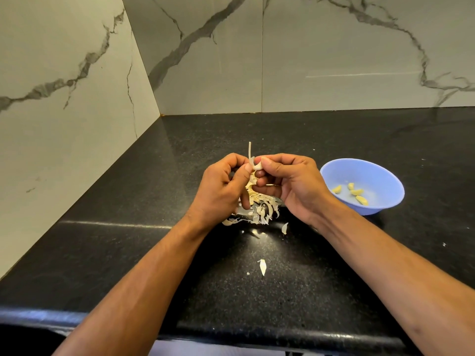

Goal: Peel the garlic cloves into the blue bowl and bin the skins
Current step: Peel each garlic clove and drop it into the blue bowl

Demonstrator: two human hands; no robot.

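Both hands meet above the black counter [282, 291]. My right hand [290, 183] pinches a pale garlic clove [257, 165] between thumb and fingertips. A strip of skin [249, 151] sticks up from that clove, and my left hand [221, 187] pinches it at its base. Under the hands lies a heap of garlic skins [259, 209], with part of the garlic bulb partly hidden behind the fingers. To the right stands the blue bowl [372, 173], holding several peeled yellow cloves [356, 192].
Loose skin flakes lie nearer me on the counter, one flake [284, 228] beside the heap and another flake [262, 267] further forward. Marble-patterned walls close the counter at the back and left. The counter's front edge runs along the bottom. No bin is in view.
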